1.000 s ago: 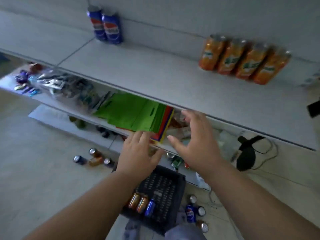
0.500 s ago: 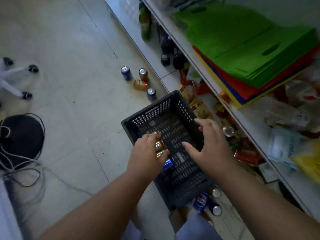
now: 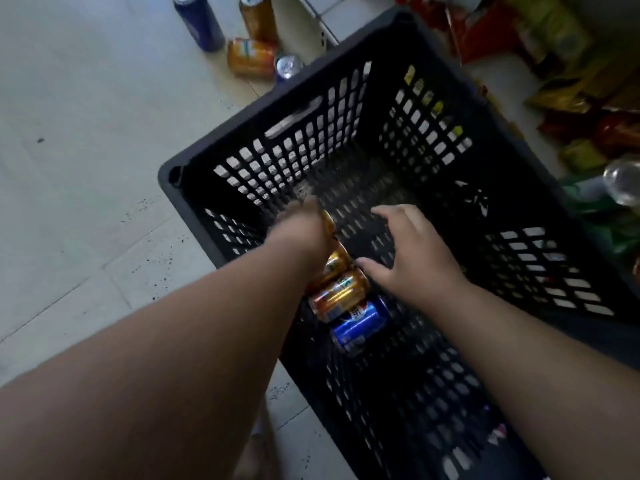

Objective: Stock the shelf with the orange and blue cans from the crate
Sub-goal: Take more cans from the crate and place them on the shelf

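Observation:
A black slatted crate [image 3: 225, 136] stands on the tiled floor and fills most of the head view. On its bottom lie two orange cans and one blue can [image 3: 360, 323] side by side. My left hand [image 3: 304, 233] is down inside the crate with its fingers closed over the farther orange can [image 3: 334, 263], which is mostly hidden under the hand. The nearer orange can [image 3: 337, 294] lies free between that one and the blue can. My right hand [image 3: 412, 258] hovers just right of the cans, fingers spread and holding nothing.
On the floor beyond the crate's far corner stand a blue can [image 3: 202, 24] and an orange can [image 3: 258, 17], with another orange can [image 3: 249, 57] on its side and a blue can [image 3: 287, 65] next to it. Snack packets [image 3: 554, 81] crowd the low shelf at right.
My view dropped from the shelves to the crate and closed in. Both hands went down into the crate; the left hand has closed over an orange can.

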Demonstrator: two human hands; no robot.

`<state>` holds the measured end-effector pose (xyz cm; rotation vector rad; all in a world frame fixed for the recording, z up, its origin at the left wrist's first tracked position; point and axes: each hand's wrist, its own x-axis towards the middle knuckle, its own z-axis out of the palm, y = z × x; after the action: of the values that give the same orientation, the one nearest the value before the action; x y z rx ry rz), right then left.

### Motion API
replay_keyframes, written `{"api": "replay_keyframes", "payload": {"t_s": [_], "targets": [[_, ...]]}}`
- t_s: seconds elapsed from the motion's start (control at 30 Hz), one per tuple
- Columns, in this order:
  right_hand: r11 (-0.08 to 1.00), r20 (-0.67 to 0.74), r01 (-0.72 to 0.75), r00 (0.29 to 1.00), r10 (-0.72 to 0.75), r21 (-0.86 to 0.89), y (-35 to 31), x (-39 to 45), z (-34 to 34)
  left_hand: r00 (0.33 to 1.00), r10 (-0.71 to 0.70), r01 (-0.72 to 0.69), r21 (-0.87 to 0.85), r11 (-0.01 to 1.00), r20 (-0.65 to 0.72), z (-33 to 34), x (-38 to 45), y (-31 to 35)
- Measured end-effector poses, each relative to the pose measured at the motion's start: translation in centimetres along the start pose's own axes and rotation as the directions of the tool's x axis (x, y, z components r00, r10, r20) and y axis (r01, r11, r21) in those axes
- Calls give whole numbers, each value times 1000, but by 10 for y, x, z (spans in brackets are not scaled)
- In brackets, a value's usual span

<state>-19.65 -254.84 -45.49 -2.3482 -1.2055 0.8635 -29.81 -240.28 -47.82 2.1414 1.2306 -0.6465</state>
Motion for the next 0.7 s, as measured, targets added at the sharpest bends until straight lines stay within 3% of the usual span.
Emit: {"api": "replay_keyframes", "payload": {"t_s": [0.13,0.3,0.47,0.7], "targets": [[998,54,-48,997,50,-43,15,1,10,997,5,-14,107,994,78,1,27,2],[991,33,-123,992,122,45,28,11,26,985,-70,47,146,988,156,12,62,-3],[995,78,-78,994,74,57,47,25,45,975,-89,59,149,987,204,33,83,-9],[994,155,-81,985,69,69,46,28,46,999,6,-6,23,1000,35,-14,38,14]]}}
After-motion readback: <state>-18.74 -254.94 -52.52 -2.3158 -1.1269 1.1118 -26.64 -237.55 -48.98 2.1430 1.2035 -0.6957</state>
